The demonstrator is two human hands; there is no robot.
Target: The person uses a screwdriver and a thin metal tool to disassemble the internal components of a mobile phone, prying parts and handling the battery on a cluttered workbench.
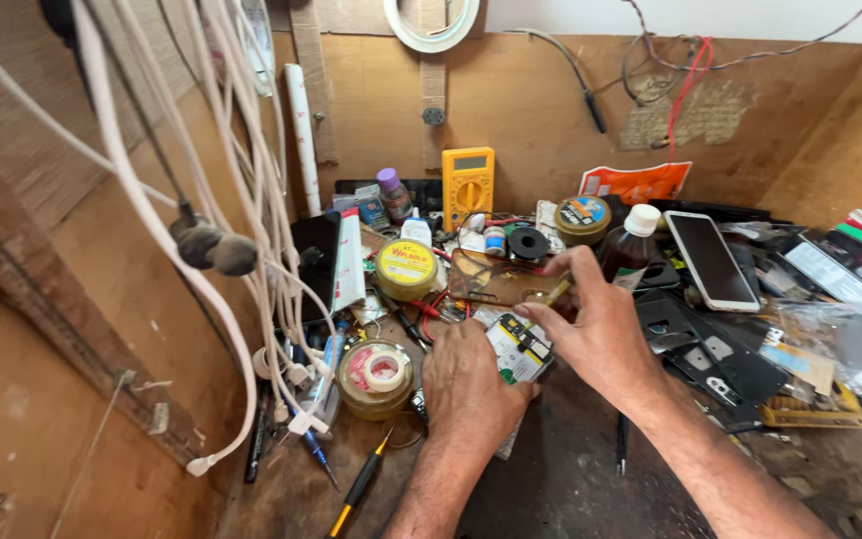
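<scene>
My left hand [468,384] rests on the bench and presses down on a small opened phone board [518,346] with yellow and green parts. My right hand [599,329] hovers just right of it, pinching a thin brass-coloured tool [558,291] between thumb and fingers, its tip over the board's top edge. A brown rectangular plate [486,281] lies just behind the board.
A yellow multimeter [468,185] leans on the back wall. Round tins [406,268] and a tape roll [383,371] sit left of my hands; a brown bottle [630,248] and a white phone [711,260] lie right. White cables [251,200] hang at left. Screwdrivers [359,487] lie at the front.
</scene>
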